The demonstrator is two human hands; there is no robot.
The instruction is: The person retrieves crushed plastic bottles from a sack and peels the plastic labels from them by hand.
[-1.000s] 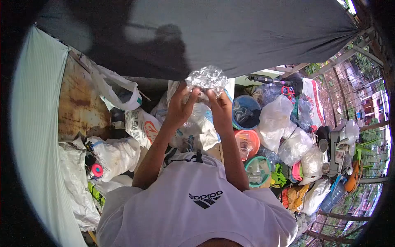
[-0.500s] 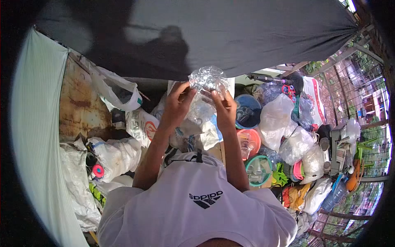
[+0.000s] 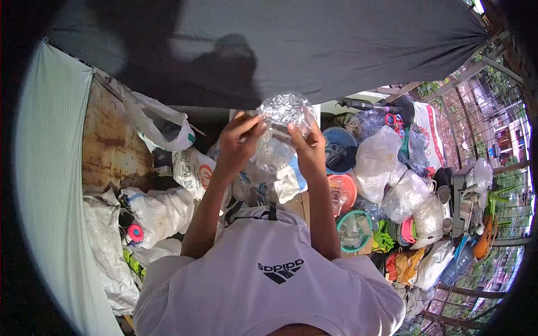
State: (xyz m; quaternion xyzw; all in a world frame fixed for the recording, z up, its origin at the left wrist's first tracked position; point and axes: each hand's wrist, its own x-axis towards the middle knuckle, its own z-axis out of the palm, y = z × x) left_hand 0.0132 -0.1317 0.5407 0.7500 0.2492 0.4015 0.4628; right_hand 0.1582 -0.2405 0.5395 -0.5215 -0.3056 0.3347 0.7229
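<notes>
Near the top middle, a shiny, crinkled piece of clear plastic (image 3: 286, 107) is held up in front of me; its exact kind cannot be made out. My left hand (image 3: 240, 139) pinches its left edge with bent fingers. On the opposite side, my right hand (image 3: 308, 147) grips it, thumb in front and the other fingers partly hidden behind. More clear plastic (image 3: 273, 154) lies below, between my wrists, beside a white and blue bag (image 3: 291, 182).
To the right stand a blue tub (image 3: 340, 147), a red tub (image 3: 346, 193) and a green tub (image 3: 355, 231) with plastic pieces inside. Filled clear bags (image 3: 376, 159) crowd beyond them. White sacks (image 3: 159, 215) lie left. A dark cloth (image 3: 347, 50) hangs ahead.
The crinkled plastic has turned slightly and shifted a little down and right. My left fingers have moved along its edge; both hands keep hold of it.
</notes>
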